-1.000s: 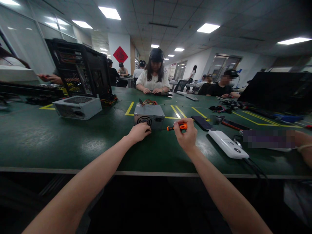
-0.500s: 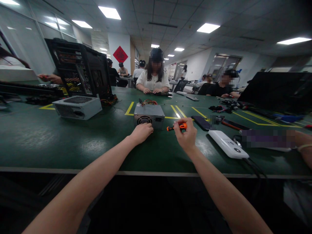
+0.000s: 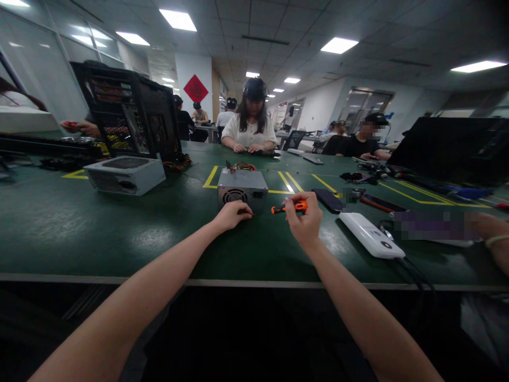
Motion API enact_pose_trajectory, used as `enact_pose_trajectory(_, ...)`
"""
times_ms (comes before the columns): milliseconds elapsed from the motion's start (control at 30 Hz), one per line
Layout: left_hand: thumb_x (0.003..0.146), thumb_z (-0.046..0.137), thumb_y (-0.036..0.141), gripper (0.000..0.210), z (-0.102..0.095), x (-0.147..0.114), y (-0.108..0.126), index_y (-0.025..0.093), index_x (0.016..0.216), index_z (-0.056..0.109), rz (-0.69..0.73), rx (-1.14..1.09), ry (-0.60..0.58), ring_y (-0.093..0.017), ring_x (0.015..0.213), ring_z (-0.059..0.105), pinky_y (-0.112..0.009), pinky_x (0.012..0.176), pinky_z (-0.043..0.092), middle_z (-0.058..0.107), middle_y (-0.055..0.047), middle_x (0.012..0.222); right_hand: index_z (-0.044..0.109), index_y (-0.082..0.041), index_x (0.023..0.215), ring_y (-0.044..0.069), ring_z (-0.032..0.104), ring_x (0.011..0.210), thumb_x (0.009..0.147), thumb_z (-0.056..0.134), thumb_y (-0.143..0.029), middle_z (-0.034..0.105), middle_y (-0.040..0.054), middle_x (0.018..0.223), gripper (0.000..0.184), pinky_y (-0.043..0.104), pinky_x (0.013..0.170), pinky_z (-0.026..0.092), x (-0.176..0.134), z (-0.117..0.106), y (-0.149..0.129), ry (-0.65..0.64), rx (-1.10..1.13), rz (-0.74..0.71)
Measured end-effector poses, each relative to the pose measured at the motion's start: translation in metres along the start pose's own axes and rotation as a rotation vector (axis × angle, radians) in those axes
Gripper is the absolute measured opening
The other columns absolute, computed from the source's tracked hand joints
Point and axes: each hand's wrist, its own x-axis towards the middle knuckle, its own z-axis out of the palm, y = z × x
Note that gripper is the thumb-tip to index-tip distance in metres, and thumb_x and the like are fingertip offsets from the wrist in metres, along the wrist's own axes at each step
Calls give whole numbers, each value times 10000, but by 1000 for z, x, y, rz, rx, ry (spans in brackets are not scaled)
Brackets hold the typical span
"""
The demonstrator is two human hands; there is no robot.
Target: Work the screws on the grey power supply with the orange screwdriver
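My right hand (image 3: 305, 222) is closed around an orange-and-black screwdriver (image 3: 299, 206), held above the table with its dark end pointing left. Just in front of the grey metal power supply (image 3: 243, 183), my left hand (image 3: 234, 214) has its thumb and fingertips brought together in a pinch. Anything between those fingertips is too small to make out. The power supply sits flat, its round fan grille and power socket facing me, with coloured cables bunched behind its top. The lower part of the grille is hidden by my left hand.
A second power supply (image 3: 126, 175) stands to the left, before an open black computer case (image 3: 131, 114). At right lie a white power bank (image 3: 370, 235) with a cable and a dark phone (image 3: 326, 200). A person (image 3: 249, 124) works across the green table (image 3: 159, 254).
My left hand has shifted slightly down from the power supply's front, and its thumb and fingertips now show in a pinch. The screwdriver stays nearly in place in my right hand.
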Motion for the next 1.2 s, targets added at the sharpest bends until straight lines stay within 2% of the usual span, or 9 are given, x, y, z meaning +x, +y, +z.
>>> enact_pose_trajectory(333,753,622,196,69,1,0,1,193,806,666,12,-65,13,-138,793,586,-259,743,449,633,-3,811,465,-211,831,103,559,572,804,540,-285,566,-18,737,108,245,544,462,1,0,-2,-37,21,20)
enact_pose_trajectory(500,759,617,191,70,1,-2,-1,191,812,662,17,-39,14,-137,786,580,-257,735,448,621,-7,815,438,-217,950,111,579,605,769,605,-302,575,-25,784,261,266,585,486,3,3,-4,-95,174,89)
enact_pose_trajectory(633,765,612,197,113,0,-1,1,194,865,665,4,-37,29,-137,782,578,-257,731,456,619,-12,835,483,-210,900,121,571,652,772,607,-298,572,-12,798,200,280,623,482,3,3,-7,-126,138,40)
enact_pose_trajectory(767,760,621,224,275,-1,1,4,195,1033,631,-63,-78,123,-129,761,585,-256,723,476,620,-30,943,491,-209,892,132,572,689,772,603,-261,577,0,810,172,292,661,482,3,0,-7,23,82,-19)
enact_pose_trajectory(900,770,605,255,276,-2,2,5,184,1037,621,-142,-141,155,-128,764,605,-255,729,491,639,-36,973,492,-208,901,136,586,720,770,600,-228,583,2,820,171,297,688,483,5,-2,-4,176,61,-78)
enact_pose_trajectory(1033,790,574,282,253,-2,1,7,174,1012,629,-180,-159,121,-133,748,618,-249,714,493,664,-32,909,490,-215,917,135,594,734,765,603,-218,588,-1,837,189,301,703,485,5,-2,-3,212,36,-153)
enact_pose_trajectory(1200,802,551,288,254,-1,0,8,170,1016,618,-206,-196,81,-123,689,618,-233,669,492,667,-22,823,485,-223,927,139,598,762,777,592,-223,591,3,847,184,309,718,489,5,-1,-2,210,19,-172)
